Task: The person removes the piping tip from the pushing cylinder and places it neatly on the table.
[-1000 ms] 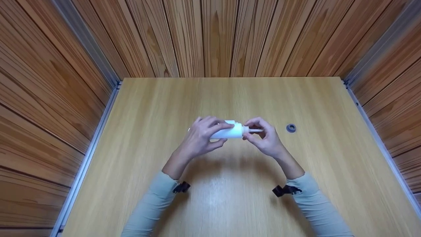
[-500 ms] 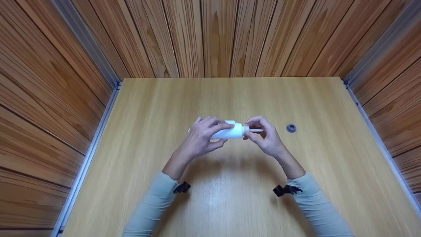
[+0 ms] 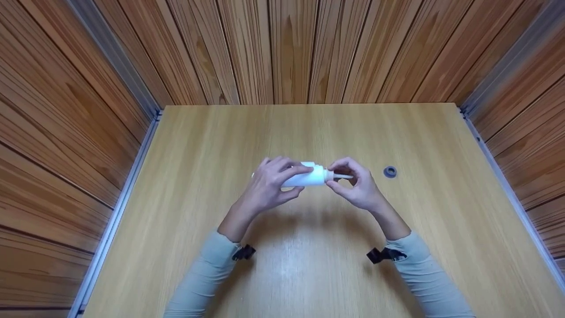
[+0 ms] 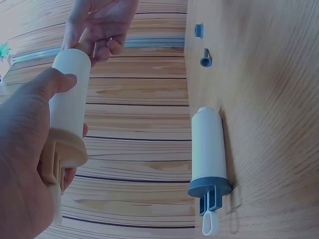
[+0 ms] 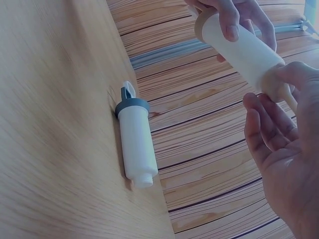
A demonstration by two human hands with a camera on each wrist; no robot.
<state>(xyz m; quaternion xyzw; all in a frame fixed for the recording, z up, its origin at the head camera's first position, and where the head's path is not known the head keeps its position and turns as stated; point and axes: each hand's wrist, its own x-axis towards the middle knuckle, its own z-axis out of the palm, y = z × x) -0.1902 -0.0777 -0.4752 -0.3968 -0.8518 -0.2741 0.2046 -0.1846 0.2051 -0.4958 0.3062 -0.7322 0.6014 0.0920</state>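
My left hand point(image 3: 272, 182) holds a white icing syringe point(image 3: 304, 176) level above the table, fingers round its barrel. Its beige flange point(image 4: 65, 149) and handle sit at the palm side in the left wrist view. My right hand point(image 3: 356, 185) pinches the beige nozzle collar point(image 5: 274, 83) at the other end, thumb on one side and fingertips on the other. The thin pale nozzle point(image 3: 343, 176) points into the right palm. A second white syringe point(image 5: 137, 142), with a blue-grey flange point(image 4: 210, 186) and a white loop handle point(image 4: 210, 223), lies on the table, mostly hidden in the head view.
A blue-grey ring point(image 3: 390, 172) lies on the wooden table point(image 3: 309, 132), right of my right hand. A small blue-grey cone nozzle point(image 4: 206, 58) lies near it in the left wrist view. Wood-plank walls point(image 3: 291, 48) close off the back and sides.
My right fingers shift slightly at the nozzle collar, and the nozzle tilts a little. My left hand and the syringe barrel stay in place.
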